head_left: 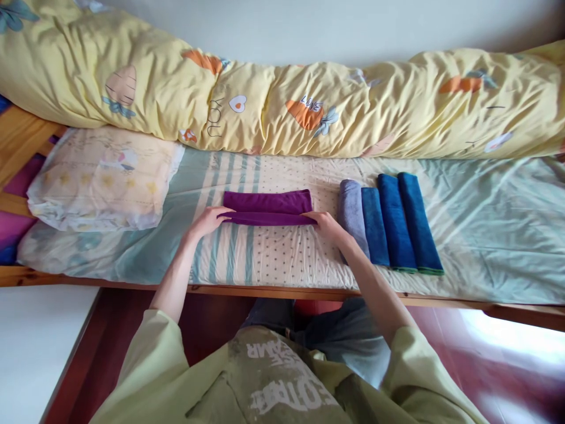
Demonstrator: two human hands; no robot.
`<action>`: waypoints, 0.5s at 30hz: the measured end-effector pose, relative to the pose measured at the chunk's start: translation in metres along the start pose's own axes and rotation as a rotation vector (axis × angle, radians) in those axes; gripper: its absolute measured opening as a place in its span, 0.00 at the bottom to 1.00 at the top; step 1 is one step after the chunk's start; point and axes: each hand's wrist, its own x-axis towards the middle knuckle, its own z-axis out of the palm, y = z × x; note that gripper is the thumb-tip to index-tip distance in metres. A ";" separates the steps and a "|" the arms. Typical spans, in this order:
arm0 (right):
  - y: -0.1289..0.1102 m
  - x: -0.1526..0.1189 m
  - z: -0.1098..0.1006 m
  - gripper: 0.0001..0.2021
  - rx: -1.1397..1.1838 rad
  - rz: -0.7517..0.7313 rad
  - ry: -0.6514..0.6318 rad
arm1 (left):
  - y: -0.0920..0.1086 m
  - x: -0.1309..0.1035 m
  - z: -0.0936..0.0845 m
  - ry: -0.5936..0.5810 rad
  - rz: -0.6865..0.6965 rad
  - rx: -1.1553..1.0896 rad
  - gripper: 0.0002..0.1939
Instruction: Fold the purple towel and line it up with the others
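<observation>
1. While lying sideways on the striped bed sheet [229, 253], the long folded purple cloth [267, 208] is stretching from one hand to the other.
2. Left hand [207, 221] is pinching its left end; right hand [324, 224] is pinching its right end.

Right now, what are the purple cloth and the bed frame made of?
The purple cloth looks like soft, matte terry or microfibre: it folds in thick, rounded layers with no shine, though the weave is too fine to tell. Left hand and right hand rest at its ends. The bed frame looks like wood with a light varnish: orange-brown with visible grain.
</observation>
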 end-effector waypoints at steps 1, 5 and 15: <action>0.004 0.005 -0.005 0.28 0.052 0.030 -0.009 | 0.000 0.004 -0.002 -0.004 -0.055 -0.014 0.17; 0.019 0.028 -0.011 0.13 0.183 0.183 0.032 | -0.007 0.016 0.005 0.030 -0.187 -0.030 0.18; 0.040 0.052 0.012 0.13 0.079 0.522 0.172 | -0.027 0.043 0.028 0.240 -0.199 0.078 0.13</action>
